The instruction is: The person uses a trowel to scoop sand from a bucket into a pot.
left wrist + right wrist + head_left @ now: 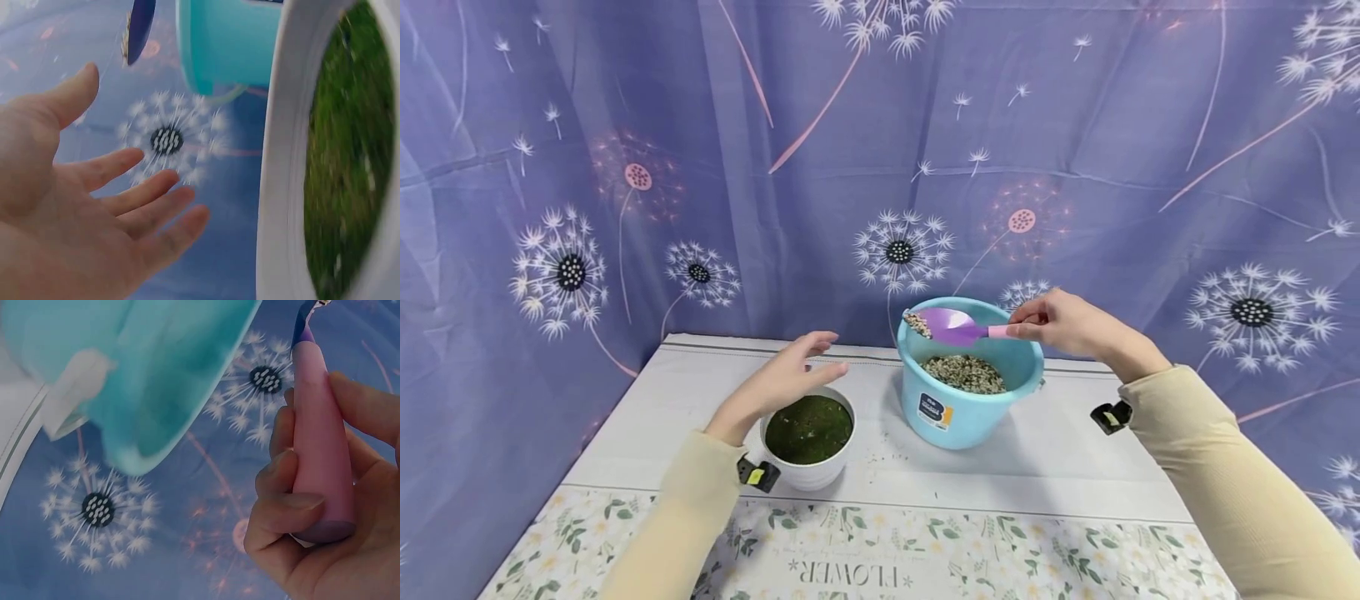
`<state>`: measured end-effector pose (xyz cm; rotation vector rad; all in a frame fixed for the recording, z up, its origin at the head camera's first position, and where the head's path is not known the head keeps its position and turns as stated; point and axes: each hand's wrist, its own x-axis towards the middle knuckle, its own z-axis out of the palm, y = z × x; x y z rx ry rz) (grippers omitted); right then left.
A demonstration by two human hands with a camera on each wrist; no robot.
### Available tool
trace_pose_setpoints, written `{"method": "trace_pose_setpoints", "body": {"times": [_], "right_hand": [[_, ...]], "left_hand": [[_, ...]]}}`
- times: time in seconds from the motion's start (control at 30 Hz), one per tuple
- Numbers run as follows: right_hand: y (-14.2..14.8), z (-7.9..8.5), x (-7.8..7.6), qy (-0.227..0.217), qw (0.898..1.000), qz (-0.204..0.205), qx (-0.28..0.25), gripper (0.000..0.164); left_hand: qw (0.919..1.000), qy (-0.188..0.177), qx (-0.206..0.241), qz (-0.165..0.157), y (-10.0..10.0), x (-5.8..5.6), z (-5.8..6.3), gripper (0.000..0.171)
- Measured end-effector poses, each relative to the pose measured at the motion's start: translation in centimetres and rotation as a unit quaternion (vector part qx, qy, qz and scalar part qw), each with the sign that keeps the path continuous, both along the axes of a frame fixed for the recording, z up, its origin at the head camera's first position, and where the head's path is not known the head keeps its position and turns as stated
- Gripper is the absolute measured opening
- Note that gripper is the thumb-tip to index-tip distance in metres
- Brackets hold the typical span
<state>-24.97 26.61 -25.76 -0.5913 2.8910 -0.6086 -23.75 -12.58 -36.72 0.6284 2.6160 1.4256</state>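
My right hand [1060, 323] grips the pink handle of a purple trowel [953, 325] above a light blue bucket [958, 417]. Some pale, speckled grains [917, 323] lie at the trowel's tip. More of the same loose grainy mix [964, 373] covers the bottom of the bucket. In the right wrist view, fingers and thumb wrap the handle [322, 444]. My left hand [793, 367] holds nothing, its fingers spread above the back rim of a white pot [811, 477]. Green, moss-like material [808, 429] fills this pot, also large at the right of the left wrist view.
A white cloth [880, 475] with a floral front border [850, 550] covers the table. Small crumbs [876, 467] are scattered between pot and bucket. A purple dandelion-print curtain [820, 167] hangs close behind the table.
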Motion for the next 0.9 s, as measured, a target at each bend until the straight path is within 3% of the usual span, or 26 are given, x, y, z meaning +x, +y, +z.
{"method": "trace_pose_setpoints", "body": {"times": [0.23, 0.47, 0.7, 0.9], "right_hand": [[-2.8, -0.1, 0.9, -0.005, 0.999, 0.021, -0.024, 0.028], [-5.6, -1.1, 1.5, -0.003, 0.999, 0.043, -0.017, 0.018], [-8.4, -2.5, 1.7, 0.02, 0.996, 0.081, -0.034, 0.015], [-10.1, -3.4, 2.3, 0.01, 0.996, 0.086, -0.038, 0.016]], "left_hand": [[0.9998, 0.009, -0.02, -0.001, -4.0, 2.1, -2.0, 0.079], [0.9995, -0.005, -0.027, -0.018, -6.1, 3.8, -4.8, 0.101], [0.9993, -0.015, 0.005, -0.035, -7.1, 4.4, -6.8, 0.115], [0.9976, -0.022, 0.02, -0.062, -7.7, 4.6, -7.9, 0.127]]}}
